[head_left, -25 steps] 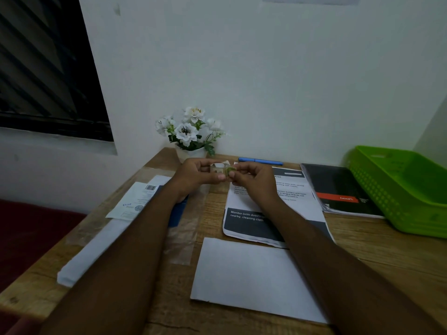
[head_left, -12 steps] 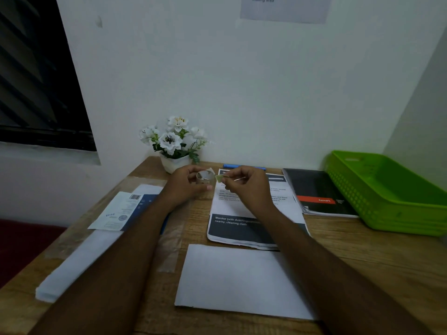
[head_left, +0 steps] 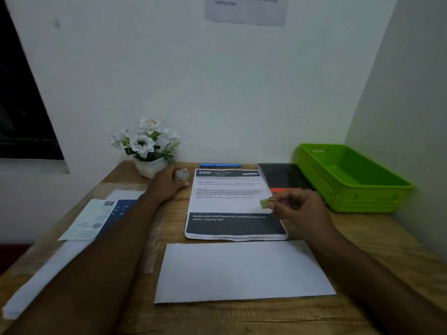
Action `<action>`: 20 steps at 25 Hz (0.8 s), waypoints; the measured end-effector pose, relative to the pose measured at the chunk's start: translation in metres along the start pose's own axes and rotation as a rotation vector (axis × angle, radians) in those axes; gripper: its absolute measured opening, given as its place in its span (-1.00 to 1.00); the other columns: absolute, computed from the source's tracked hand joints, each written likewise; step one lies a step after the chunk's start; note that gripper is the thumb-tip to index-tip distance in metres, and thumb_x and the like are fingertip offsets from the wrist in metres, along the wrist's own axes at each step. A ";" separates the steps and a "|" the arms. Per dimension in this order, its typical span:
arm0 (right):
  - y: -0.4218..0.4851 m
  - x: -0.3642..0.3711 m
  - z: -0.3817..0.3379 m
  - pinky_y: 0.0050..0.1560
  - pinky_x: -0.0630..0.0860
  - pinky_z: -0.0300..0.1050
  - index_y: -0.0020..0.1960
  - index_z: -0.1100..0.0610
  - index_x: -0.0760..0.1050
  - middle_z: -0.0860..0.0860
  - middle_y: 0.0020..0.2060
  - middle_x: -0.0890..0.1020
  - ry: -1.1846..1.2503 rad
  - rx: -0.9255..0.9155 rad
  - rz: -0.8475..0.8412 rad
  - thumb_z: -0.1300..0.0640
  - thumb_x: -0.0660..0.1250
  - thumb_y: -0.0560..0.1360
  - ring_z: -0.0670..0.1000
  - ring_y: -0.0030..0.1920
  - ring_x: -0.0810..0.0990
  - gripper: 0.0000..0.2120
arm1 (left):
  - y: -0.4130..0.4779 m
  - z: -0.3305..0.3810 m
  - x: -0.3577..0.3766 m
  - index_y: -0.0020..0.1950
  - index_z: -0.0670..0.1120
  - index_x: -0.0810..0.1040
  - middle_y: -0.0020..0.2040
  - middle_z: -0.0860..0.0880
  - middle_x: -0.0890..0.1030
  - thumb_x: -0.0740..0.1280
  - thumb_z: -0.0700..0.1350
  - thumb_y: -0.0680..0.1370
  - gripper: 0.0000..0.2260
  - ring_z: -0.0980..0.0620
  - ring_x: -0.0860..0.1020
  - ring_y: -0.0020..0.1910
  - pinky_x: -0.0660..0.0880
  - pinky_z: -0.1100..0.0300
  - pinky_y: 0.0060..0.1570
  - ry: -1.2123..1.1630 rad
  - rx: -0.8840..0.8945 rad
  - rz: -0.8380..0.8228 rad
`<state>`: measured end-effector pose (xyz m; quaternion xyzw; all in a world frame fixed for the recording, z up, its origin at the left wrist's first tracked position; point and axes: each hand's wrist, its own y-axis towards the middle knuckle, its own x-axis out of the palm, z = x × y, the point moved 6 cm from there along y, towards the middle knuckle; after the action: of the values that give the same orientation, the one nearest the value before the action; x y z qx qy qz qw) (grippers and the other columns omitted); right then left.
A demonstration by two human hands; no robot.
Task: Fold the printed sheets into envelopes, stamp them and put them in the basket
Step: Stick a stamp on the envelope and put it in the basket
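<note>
A white envelope [head_left: 242, 272] lies flat at the near middle of the wooden desk. Behind it sits a stack of printed sheets [head_left: 227, 204] with a dark band across the lower part. My right hand [head_left: 300, 209] hovers over the stack's right edge and pinches a small green stamp [head_left: 264, 203] between thumb and fingers. My left hand [head_left: 167, 183] rests at the back of the desk beside the flower pot, its fingers around a small roll of stamps [head_left: 181, 175]. The green plastic basket [head_left: 362, 189] stands empty at the back right.
A white pot of white flowers [head_left: 147, 151] stands at the back. A blue pen [head_left: 220, 165] lies along the wall. A dark notebook [head_left: 283, 177] sits between stack and basket. More envelopes and papers [head_left: 94, 218] lie on the left. Walls close the back and right.
My hands, together at the roll before, have parted. The right hand came back and to the right with the torn-off stamp; the left hand lowered the roll to the desk.
</note>
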<state>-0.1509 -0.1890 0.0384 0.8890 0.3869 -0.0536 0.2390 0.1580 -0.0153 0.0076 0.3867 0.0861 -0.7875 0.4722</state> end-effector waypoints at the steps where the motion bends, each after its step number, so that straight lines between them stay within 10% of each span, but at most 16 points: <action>1: -0.005 -0.005 0.002 -0.27 0.57 -0.18 -0.23 0.07 0.67 0.01 -0.36 0.70 0.009 0.009 -0.007 0.30 0.50 0.37 -0.03 -0.34 0.64 -0.86 | 0.000 0.000 0.001 0.30 -0.07 0.44 0.23 -0.08 0.55 0.45 0.03 0.42 -0.51 -0.08 0.50 0.18 0.43 -0.02 0.20 0.008 0.002 -0.009; 20: -0.044 -0.030 -0.004 -0.27 0.59 -0.30 -0.17 0.05 0.66 -0.06 -0.33 0.72 0.015 0.017 -0.043 0.38 0.41 0.43 -0.08 -0.34 0.67 -0.77 | -0.066 0.042 -0.033 0.17 -0.15 0.54 -0.01 0.02 0.55 0.40 -0.04 0.49 -0.69 0.06 0.53 0.01 0.37 0.22 -0.09 -0.017 0.105 0.188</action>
<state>-0.2037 -0.1815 0.0332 0.8830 0.4070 -0.0552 0.2272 0.0908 0.0221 0.0440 0.4104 0.0039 -0.7463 0.5239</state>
